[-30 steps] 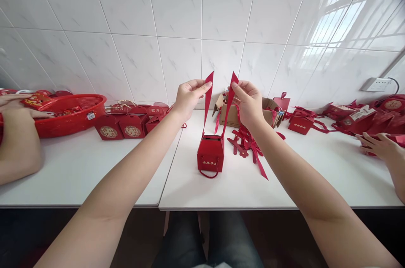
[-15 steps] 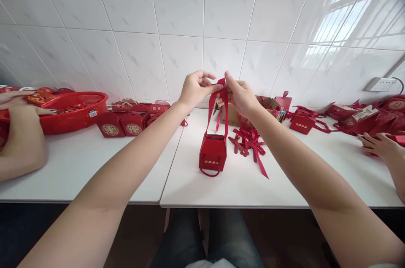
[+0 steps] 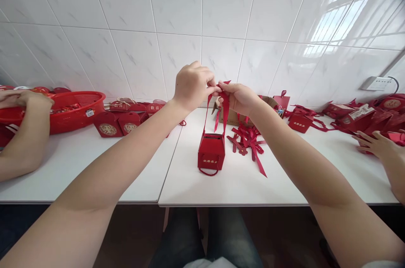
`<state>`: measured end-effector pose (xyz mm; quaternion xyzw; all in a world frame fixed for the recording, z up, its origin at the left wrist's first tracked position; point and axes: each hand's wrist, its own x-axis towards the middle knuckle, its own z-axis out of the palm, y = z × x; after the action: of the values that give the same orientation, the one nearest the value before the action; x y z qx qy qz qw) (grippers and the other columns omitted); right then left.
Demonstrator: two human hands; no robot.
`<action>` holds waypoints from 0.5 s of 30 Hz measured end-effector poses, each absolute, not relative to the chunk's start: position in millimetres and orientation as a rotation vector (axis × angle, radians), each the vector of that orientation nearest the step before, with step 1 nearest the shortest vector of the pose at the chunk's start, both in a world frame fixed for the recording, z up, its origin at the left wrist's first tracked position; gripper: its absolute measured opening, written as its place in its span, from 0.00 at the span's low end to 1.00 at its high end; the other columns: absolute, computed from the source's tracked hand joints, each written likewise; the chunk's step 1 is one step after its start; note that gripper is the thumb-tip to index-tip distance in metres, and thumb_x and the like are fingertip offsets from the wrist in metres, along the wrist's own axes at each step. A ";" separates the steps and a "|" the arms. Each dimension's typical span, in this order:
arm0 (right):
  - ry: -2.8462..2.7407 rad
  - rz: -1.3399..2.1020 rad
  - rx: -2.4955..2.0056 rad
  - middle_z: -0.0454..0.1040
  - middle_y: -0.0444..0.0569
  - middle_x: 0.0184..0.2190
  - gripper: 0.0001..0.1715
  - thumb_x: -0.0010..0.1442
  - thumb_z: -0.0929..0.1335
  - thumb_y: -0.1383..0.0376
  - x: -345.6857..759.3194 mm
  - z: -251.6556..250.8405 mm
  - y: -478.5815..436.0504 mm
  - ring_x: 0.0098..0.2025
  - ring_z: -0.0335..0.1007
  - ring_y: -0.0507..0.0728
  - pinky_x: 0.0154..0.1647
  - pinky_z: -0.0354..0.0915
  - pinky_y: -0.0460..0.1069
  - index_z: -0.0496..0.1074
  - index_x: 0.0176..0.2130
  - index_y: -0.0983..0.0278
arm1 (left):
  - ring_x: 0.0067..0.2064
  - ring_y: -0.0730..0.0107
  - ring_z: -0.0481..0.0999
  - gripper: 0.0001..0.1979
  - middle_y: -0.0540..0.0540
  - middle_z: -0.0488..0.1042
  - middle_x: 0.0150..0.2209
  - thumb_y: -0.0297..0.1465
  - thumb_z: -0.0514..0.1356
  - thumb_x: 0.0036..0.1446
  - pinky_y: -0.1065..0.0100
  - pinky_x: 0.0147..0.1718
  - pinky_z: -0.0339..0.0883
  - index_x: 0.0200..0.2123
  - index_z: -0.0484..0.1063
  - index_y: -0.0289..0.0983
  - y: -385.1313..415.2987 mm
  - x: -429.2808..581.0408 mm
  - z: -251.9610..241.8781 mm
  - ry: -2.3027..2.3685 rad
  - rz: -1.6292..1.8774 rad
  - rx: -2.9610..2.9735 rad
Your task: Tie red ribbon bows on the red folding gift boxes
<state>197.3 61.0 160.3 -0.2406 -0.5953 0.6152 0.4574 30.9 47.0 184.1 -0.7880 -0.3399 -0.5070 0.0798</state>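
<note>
A small red gift box [image 3: 211, 152] with gold characters and a red cord loop stands on the white table in front of me. Red ribbon [image 3: 225, 112] runs up from both its sides to my hands. My left hand [image 3: 193, 87] pinches the ribbon at the top, its fingertips meeting those of my right hand [image 3: 238, 97]. The right thumb and fingers are closed on the ribbon too, with a short end poking out above. Exactly how the ribbon crosses between the fingertips is hidden.
Right of the box lie loose red ribbons and tags [image 3: 249, 139], before a cardboard box [image 3: 232, 118]. Red boxes [image 3: 122, 120] and a red basket [image 3: 77, 120] stand left. More red boxes [image 3: 363, 114] fill the right. Other people's hands [image 3: 376, 143] show at both sides.
My left hand has turned over, its back now upward, and closed its fingers at the ribbon top. A ribbon end now points up right. At left, another person's hands moved back over the basket.
</note>
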 end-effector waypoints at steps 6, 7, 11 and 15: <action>-1.443 1.611 -0.661 0.71 0.44 0.22 0.08 0.60 0.67 0.66 206.0 166.0 58.8 0.25 0.67 0.49 0.27 0.66 0.44 0.72 0.30 0.66 | 0.28 0.68 0.67 0.12 0.50 0.71 0.20 0.36 0.68 0.46 0.66 0.26 0.54 0.18 0.72 0.39 32.9 35.0 178.2 -1.059 -1.408 -2.258; -1.457 1.641 -0.661 0.71 0.44 0.22 0.08 0.61 0.66 0.66 207.3 166.6 59.4 0.24 0.66 0.48 0.27 0.66 0.43 0.72 0.31 0.67 | 0.27 0.69 0.67 0.12 0.50 0.71 0.20 0.37 0.68 0.47 0.66 0.25 0.54 0.18 0.72 0.38 31.7 36.0 173.5 -1.038 -1.378 -2.257; -1.470 1.743 -0.679 0.71 0.44 0.24 0.08 0.62 0.64 0.69 211.4 168.9 61.8 0.23 0.65 0.47 0.28 0.67 0.42 0.72 0.33 0.67 | 0.27 0.70 0.68 0.14 0.51 0.72 0.20 0.36 0.67 0.48 0.67 0.25 0.55 0.17 0.70 0.37 34.3 36.4 151.2 -0.893 -1.179 -2.273; -1.689 1.569 -0.770 0.73 0.49 0.27 0.09 0.61 0.63 0.70 212.2 177.8 52.6 0.31 0.71 0.50 0.35 0.69 0.45 0.73 0.32 0.69 | 0.28 0.68 0.68 0.14 0.51 0.72 0.22 0.36 0.67 0.49 0.67 0.28 0.57 0.19 0.69 0.36 44.0 31.3 141.0 -0.846 -1.100 -2.304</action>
<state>212.2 52.6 177.8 -0.2969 -0.6514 0.6052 0.3483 31.3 44.0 141.0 -0.8348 -0.3066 -0.3985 0.2243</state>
